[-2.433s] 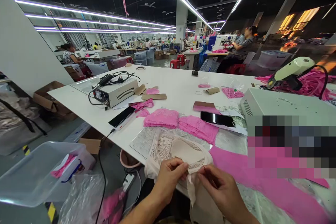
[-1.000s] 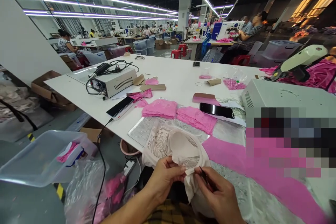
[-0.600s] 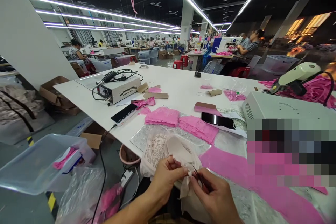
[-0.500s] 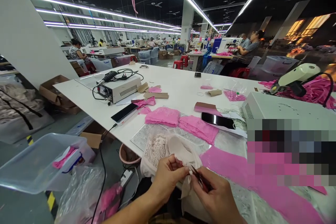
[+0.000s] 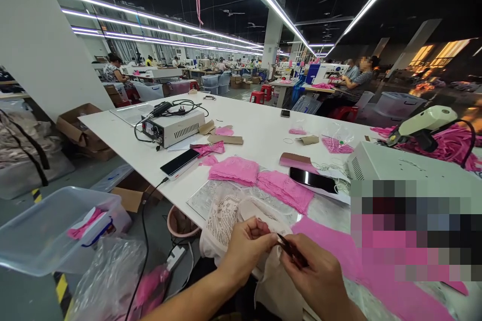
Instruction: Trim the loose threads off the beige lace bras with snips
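My left hand [image 5: 246, 248] pinches the edge of a beige lace garment [image 5: 226, 218] that hangs over the near edge of the white table [image 5: 256, 133]. My right hand [image 5: 314, 276] is closed on small dark thread snips [image 5: 288, 247], whose tips meet the fabric right by my left fingertips. A padded beige cup of the garment lies just above my hands.
Pink lace stacks [image 5: 259, 175], a dark phone [image 5: 312, 179], a white control box with cables [image 5: 173, 128] and a white machine [image 5: 399, 163] sit on the table. A clear plastic bin [image 5: 48, 228] and bags stand on the floor at left. People work at sewing stations behind.
My hands have drawn closer together on the garment's edge, and the snips' tips have moved up to my left fingertips. The view has tilted slightly.
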A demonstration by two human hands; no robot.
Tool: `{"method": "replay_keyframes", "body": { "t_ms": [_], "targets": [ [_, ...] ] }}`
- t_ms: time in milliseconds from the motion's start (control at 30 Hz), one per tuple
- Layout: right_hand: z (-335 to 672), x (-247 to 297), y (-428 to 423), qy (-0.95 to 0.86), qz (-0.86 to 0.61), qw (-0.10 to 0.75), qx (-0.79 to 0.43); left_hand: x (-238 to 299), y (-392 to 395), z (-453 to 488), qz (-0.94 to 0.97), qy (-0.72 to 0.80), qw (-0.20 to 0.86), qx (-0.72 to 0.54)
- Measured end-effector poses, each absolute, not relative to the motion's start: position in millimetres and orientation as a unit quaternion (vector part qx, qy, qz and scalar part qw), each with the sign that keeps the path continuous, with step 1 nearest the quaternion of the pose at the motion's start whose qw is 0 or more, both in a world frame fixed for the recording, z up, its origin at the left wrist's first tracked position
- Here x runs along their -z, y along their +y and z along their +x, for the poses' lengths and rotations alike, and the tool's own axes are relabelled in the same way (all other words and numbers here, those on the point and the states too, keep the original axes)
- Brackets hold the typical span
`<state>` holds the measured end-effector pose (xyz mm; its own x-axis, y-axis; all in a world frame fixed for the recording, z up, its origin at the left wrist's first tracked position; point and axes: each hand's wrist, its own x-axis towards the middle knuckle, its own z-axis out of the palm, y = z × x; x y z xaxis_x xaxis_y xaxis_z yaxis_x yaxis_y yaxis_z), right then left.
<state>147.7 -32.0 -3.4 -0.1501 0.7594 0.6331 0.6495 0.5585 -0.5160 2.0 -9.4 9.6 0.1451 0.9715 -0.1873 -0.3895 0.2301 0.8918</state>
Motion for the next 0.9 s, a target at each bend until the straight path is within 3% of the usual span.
{"method": "replay_keyframes", "body": {
  "t_ms": [167,300,633,900],
  "targets": [
    [148,-7,-21,-0.655,-0.547,0.444,-0.273,-8,-15,4,0.394,0.414,0.660,-0.488],
    [149,-16,-16,-0.627,-0.538,0.424,-0.372,-6,-19,6,0.477,0.447,0.575,-0.491],
    [140,-19,-5,-0.622,-0.534,0.417,-0.394,-5,-16,-1,0.662,0.489,0.335,-0.459],
    [135,-17,2,-0.620,-0.526,0.409,-0.414,-4,-14,0,0.669,0.481,0.305,-0.477]
  ]
}}
